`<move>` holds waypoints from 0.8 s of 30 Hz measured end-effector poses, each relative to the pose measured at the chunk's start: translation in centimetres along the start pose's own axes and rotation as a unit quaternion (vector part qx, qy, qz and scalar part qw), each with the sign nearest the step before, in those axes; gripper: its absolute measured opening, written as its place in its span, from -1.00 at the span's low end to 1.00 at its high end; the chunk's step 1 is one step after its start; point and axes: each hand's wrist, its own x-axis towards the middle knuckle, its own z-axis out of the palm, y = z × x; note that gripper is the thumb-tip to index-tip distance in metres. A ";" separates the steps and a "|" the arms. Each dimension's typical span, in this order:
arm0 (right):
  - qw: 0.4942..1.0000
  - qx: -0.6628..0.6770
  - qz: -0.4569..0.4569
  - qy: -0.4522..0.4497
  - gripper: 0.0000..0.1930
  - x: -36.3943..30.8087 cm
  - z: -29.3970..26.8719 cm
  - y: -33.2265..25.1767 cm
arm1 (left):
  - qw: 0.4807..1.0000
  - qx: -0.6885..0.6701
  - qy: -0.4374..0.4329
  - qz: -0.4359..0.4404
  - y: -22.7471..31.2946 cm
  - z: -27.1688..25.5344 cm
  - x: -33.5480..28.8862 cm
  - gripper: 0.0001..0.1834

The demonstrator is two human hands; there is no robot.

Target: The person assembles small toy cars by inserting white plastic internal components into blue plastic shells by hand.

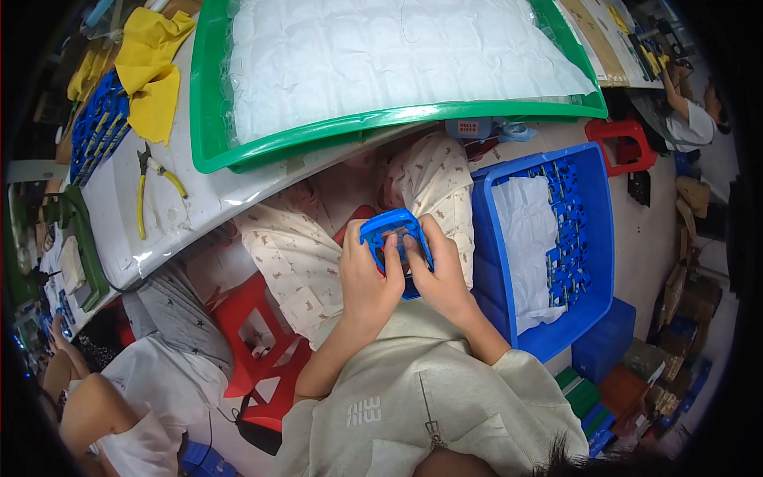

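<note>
Over my lap, both hands hold a rounded blue plastic shell (387, 220) with a hollow, darker middle. My left hand (367, 277) is wrapped round its left side, the thumb pressed into the opening. On the other side my right hand (445, 274) grips the shell, and its thumb also reaches into the middle. The thumbs hide part of the inside. Right of my hands stands a blue bin (499, 262). In it, rows of blue plastic parts (566, 230) with thin metallic rods lie beside a white padded sheet (524, 246).
Ahead, a green tray (208, 119) lined with white padding (397, 60) sits on the white table (107, 203). Yellow-handled pliers (152, 179) and yellow cloth (151, 75) lie at left. Red stools (258, 342) and a seated person (159, 374) are on my left. Boxes fill the lower right.
</note>
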 end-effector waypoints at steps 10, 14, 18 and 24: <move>1.000 -0.003 -0.006 -0.015 -0.91 0.1 0.0 0.2 | 0.999 -0.008 0.014 0.033 0.1 -0.5 0.1 -0.85; 0.988 0.134 0.005 -0.079 -0.76 -0.2 -0.3 0.5 | 0.999 -0.036 0.040 0.007 0.6 -1.0 0.4 -0.87; 0.987 0.121 0.023 -0.100 -0.73 -0.5 -0.3 1.1 | 0.998 -0.050 0.037 -0.013 -0.3 -0.8 0.3 -0.87; 0.991 0.106 0.022 -0.081 -0.75 -0.2 0.1 1.6 | 0.999 -0.029 0.045 0.008 -0.2 -0.8 0.6 -0.87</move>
